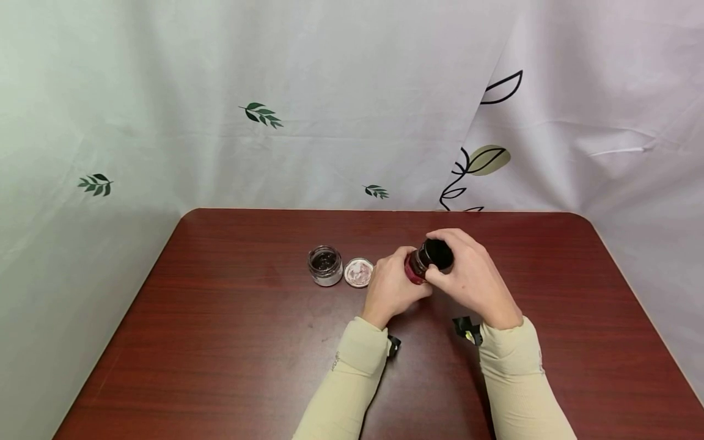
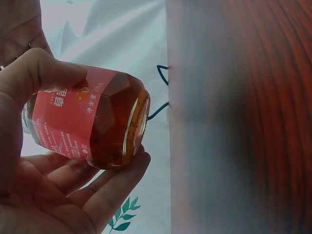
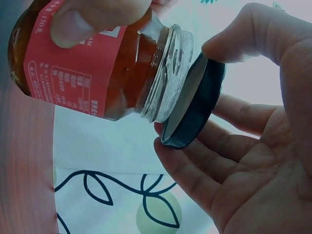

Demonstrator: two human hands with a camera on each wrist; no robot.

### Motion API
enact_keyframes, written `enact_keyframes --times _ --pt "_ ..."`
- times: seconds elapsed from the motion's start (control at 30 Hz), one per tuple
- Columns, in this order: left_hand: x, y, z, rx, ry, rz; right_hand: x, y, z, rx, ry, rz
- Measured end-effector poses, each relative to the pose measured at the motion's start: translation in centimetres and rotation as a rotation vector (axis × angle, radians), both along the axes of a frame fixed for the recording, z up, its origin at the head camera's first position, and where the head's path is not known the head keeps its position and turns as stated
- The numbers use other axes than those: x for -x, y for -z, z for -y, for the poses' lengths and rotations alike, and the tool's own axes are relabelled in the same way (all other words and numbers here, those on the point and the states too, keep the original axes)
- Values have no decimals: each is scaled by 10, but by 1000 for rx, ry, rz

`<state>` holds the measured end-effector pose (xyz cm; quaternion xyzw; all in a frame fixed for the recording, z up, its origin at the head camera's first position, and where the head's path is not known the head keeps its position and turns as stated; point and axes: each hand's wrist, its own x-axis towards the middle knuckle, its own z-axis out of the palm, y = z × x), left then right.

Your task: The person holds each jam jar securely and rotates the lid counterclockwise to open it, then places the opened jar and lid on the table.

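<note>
A faceted glass jar of strawberry jam [image 2: 112, 122] with a red label is tilted in my left hand [image 1: 393, 284], thumb across the label and fingers beneath. My right hand [image 1: 470, 275] pinches the black lid [image 3: 197, 105] by its edge, thumb on one side and fingertips on the other. In the right wrist view the lid stands aslant at the jar's mouth, and the threaded glass rim [image 3: 170, 73] shows bare beside it. Orange-red jam fills much of the jar.
To the left of my hands stands a small uncovered glass jar [image 1: 325, 266] with dark contents. Beside it a round lid [image 1: 359, 272] lies with its pale, stained face up. The brown wooden table [image 1: 231, 342] ends at a white patterned curtain [image 1: 330, 122].
</note>
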<state>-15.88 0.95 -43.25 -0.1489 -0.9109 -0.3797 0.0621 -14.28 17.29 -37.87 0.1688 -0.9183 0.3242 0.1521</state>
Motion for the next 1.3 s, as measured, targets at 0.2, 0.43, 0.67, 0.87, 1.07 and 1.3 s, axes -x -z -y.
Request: enact_keyframes --times 0.2,0.43,0.67,0.87,1.07,1.3 --pt "0 0 1 -7 -1 -4 0 0 0 5 6 6" --pt "0 0 1 -7 -5 -5 0 -1 -1 6 13 11" --pt "1 0 2 -22 -7 3 0 -1 -2 7 15 15" --pt "1 0 3 -28 -10 12 1 0 -3 3 11 15" --pt "1 0 3 -35 -10 16 0 0 -5 2 18 6" --pt "1 0 4 -51 -6 11 1 2 -8 -3 34 0"
